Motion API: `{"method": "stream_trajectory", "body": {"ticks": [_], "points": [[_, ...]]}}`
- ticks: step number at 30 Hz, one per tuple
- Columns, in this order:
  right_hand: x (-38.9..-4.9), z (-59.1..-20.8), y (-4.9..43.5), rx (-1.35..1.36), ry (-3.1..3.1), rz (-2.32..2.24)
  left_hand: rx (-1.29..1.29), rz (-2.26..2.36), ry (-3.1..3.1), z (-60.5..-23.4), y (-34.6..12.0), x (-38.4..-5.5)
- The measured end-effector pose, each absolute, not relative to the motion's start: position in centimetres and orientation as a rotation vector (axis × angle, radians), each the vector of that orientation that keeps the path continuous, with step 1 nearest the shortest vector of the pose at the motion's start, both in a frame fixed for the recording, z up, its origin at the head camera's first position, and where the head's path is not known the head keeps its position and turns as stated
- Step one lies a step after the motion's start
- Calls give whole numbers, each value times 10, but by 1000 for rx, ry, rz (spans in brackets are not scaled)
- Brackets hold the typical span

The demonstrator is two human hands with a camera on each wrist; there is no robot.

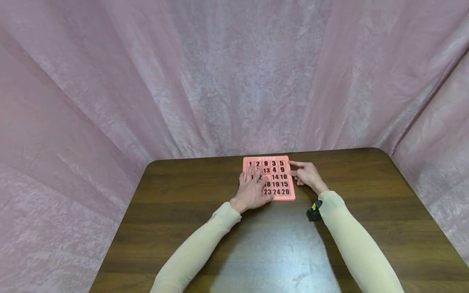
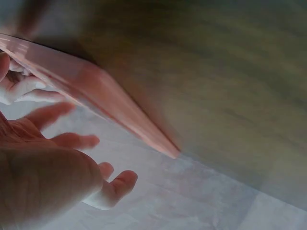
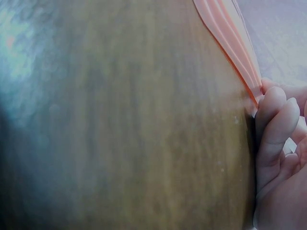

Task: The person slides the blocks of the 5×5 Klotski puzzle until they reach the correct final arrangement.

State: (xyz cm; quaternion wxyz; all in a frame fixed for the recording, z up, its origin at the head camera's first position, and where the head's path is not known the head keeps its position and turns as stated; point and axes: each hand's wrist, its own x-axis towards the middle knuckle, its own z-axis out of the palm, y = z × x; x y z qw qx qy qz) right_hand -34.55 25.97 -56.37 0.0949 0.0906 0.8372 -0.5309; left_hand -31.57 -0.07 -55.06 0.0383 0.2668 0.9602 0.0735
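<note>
A pink sliding number puzzle [image 1: 275, 198] lies flat on the table, with black numbers on its tiles and a heading along its top rim. My left hand [image 1: 253, 193] is over its left half, fingers spread and fingertips on the tiles, hiding several numbers. A tile-free gap shows near the middle, left of 14. My right hand [image 1: 307, 175] holds the right edge, its index finger stretched to the upper corner and its thumb lower down; the other fingers are curled. The left wrist view shows the puzzle's side [image 2: 120, 108]; the right wrist view shows its ridged edge [image 3: 228, 38] by the fingers.
The puzzle sits near the back edge of a brown wood-grain table [image 1: 190, 183]. Pink velvet curtains [image 1: 234, 81] hang behind and at both sides. A black wrist device [image 1: 314, 211] is worn at the right cuff. Glare lies across the table's front.
</note>
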Motion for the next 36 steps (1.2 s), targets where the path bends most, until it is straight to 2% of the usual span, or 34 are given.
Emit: {"method": "stream_trajectory", "body": {"ticks": [7, 14, 36], "points": [[-345, -563, 258, 259, 2471, -1584, 713, 216, 2948, -552, -12, -316], [-347, -563, 260, 247, 2472, -1588, 730, 237, 2944, -551, -14, -314], [-349, -563, 261, 259, 2472, -1575, 718, 242, 2878, -547, 7, -317]]}}
